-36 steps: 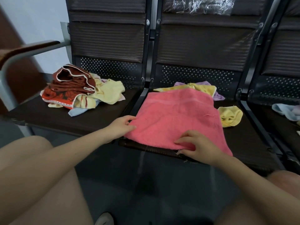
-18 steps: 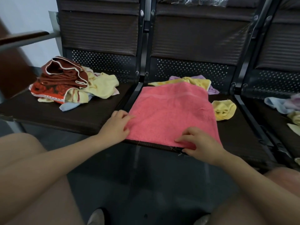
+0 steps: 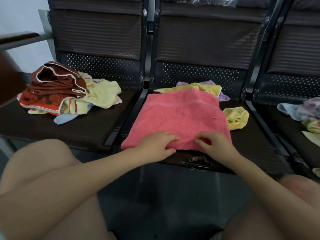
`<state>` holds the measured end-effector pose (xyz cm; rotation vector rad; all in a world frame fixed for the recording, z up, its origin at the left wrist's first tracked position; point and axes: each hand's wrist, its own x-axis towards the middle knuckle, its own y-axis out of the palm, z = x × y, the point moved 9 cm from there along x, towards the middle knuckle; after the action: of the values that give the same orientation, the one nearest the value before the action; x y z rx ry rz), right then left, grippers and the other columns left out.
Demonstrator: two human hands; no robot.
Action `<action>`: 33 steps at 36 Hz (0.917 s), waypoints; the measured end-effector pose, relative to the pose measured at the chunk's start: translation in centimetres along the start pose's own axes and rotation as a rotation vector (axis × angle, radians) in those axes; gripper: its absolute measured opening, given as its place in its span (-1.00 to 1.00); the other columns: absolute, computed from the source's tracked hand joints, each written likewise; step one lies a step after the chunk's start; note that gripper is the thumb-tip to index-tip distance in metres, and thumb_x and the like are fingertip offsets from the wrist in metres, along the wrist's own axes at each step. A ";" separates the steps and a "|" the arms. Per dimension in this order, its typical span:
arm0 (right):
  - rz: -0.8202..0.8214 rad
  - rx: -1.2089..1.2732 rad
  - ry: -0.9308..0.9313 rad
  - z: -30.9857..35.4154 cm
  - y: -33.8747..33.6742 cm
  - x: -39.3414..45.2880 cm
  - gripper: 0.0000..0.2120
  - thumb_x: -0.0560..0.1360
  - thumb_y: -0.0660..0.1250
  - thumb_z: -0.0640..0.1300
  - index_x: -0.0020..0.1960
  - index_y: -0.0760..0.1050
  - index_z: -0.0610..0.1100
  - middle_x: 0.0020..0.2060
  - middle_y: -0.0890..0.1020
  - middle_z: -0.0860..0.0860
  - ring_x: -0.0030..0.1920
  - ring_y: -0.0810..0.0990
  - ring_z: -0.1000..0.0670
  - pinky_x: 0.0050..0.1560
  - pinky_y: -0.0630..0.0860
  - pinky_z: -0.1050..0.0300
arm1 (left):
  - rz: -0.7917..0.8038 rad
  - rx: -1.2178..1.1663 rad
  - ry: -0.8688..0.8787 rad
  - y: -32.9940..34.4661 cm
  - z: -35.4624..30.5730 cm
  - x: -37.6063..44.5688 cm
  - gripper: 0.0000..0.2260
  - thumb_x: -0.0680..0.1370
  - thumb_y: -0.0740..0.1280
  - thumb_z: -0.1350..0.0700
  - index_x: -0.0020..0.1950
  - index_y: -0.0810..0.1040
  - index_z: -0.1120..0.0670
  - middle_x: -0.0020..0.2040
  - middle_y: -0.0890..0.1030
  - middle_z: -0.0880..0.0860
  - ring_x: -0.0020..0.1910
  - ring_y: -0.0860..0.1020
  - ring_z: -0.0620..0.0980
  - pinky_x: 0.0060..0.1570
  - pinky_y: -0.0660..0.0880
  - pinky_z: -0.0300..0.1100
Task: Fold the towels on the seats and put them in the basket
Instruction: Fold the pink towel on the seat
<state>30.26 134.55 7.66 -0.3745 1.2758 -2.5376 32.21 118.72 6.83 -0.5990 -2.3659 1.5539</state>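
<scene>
A pink towel (image 3: 181,116) lies spread flat on the middle seat (image 3: 251,148). My left hand (image 3: 158,144) and my right hand (image 3: 213,144) sit close together at the middle of its near edge, each pinching the cloth with curled fingers and thumb. A heap of brown, orange and pale yellow towels (image 3: 65,94) lies on the left seat (image 3: 52,129). Yellow and purple towels (image 3: 206,87) peek out behind the pink one, and a crumpled yellow cloth (image 3: 236,118) lies to its right. No basket is in view.
More small towels (image 3: 301,110), blue, pink and yellow, lie on the right seat. Dark perforated seat backs (image 3: 199,49) rise behind. A metal armrest (image 3: 19,38) juts out at the far left. My bare knees fill the lower corners of the view.
Both hands have slid inward along the pink towel's near edge, from its corners to its middle, and now nearly meet. The camera has tilted down slightly.
</scene>
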 end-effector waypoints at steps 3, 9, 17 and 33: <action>-0.033 -0.048 0.040 -0.7 -0.3 0.6 -0.86 0.55 0.34 -0.12 0.06 0.64 -0.06 -0.08 0.68 0.09 -0.06 0.60 0.07 0.04 0.51 0.07 | 0.004 -0.023 -0.023 -0.5 1.0 0.9 -0.63 0.58 0.29 0.11 0.40 0.44 -0.04 0.30 0.53 -0.06 0.26 0.47 -0.05 0.22 0.44 -0.09; 0.003 -0.094 0.054 -2.1 -0.1 0.7 -0.85 0.55 0.33 -0.09 0.06 0.64 -0.07 -0.07 0.67 0.09 -0.08 0.57 0.09 -0.04 0.46 0.14 | 0.133 -0.018 -0.026 -1.1 4.0 0.9 -0.61 0.59 0.31 0.09 0.42 0.42 -0.03 0.35 0.50 -0.07 0.30 0.45 -0.11 0.28 0.36 -0.23; 0.182 -0.044 0.000 -2.9 0.0 -1.6 -0.70 0.43 0.47 0.05 0.15 0.57 0.11 -0.10 0.55 0.19 -0.07 0.51 0.19 -0.03 0.47 0.22 | 0.154 -0.095 -0.099 -2.8 8.3 -2.2 -0.62 0.55 0.37 0.13 0.36 0.48 -0.11 0.23 0.52 -0.17 0.14 0.47 -0.31 0.07 0.35 -0.54; -0.023 0.121 0.248 -8.1 -4.8 -4.3 -0.92 0.52 0.36 -0.17 -0.14 0.60 -0.11 -0.28 0.60 0.13 -0.23 0.51 0.14 -0.22 0.37 0.34 | 0.075 -0.216 -0.234 -2.8 11.6 -5.7 -0.57 0.50 0.44 0.08 0.26 0.43 -0.32 0.11 0.46 -0.20 0.14 0.43 -0.30 0.04 0.35 -0.44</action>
<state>30.78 144.81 6.46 -0.0489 1.1947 -2.7312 31.83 105.61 4.87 -0.5840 -2.7414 1.4806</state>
